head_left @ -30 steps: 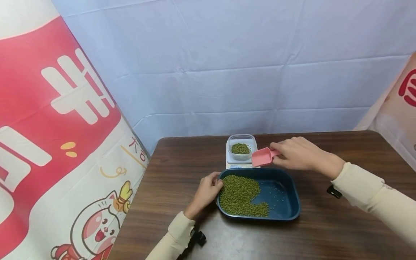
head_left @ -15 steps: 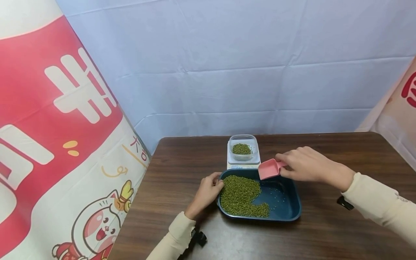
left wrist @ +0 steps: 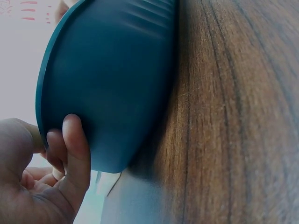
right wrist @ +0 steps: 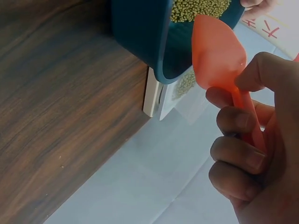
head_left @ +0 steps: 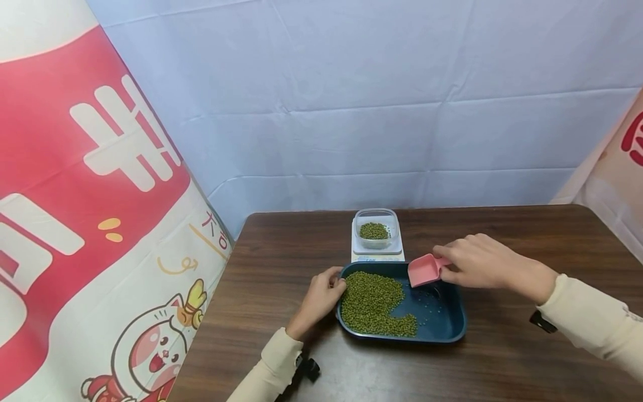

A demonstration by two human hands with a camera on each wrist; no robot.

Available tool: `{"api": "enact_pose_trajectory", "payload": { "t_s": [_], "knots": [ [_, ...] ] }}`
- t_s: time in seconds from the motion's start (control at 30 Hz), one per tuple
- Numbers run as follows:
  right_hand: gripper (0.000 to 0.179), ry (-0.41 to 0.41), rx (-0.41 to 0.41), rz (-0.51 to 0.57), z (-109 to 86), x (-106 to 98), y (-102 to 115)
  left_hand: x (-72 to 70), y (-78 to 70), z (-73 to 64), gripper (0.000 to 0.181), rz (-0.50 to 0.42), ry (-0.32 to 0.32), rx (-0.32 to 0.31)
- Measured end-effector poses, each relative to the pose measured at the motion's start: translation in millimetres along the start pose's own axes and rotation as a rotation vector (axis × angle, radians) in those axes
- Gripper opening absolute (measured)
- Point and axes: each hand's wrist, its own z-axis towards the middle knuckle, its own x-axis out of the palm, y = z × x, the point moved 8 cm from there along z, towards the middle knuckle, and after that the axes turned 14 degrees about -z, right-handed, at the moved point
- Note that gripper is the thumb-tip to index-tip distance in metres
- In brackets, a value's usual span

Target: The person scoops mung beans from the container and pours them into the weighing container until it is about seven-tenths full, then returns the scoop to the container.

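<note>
Right wrist: scoop (right wrist: 215, 49) juts past right fingers (right wrist: 233, 153) curled round it; left fingers (left wrist: 77, 149) pinch tray (left wrist: 105, 79) at rim.

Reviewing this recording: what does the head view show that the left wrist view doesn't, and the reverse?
Only the head view: the pink plastic scoop, the small round green beans in the dark blue rectangular tray, and the clear plastic container with more beans inside.

Only the left wrist view: the outer face of the tray wall beneath the held rim, seen close up, with fingertips against it.

Both: the tray itself, the left-hand grip holding its rim, and the brown wood-grain table.
</note>
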Motion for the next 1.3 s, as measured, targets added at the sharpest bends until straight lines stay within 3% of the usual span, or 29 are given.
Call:
{"api": "enact_pose_trajectory", "payload": {
  "t_s": [0.67, 1.3],
  "knots": [
    [0.012, 0.020, -0.073, 0.011, -1.1, 16, 11, 0.0, -1.0, -0.5, 0.032, -0.006, 0.003, -0.011],
    [0.012, 0.039, -0.076, 0.060, 5.3, 27, 20, 0.2, -3.3, -1.2, 0.032, -0.001, 0.001, -0.011]
  ]
}}
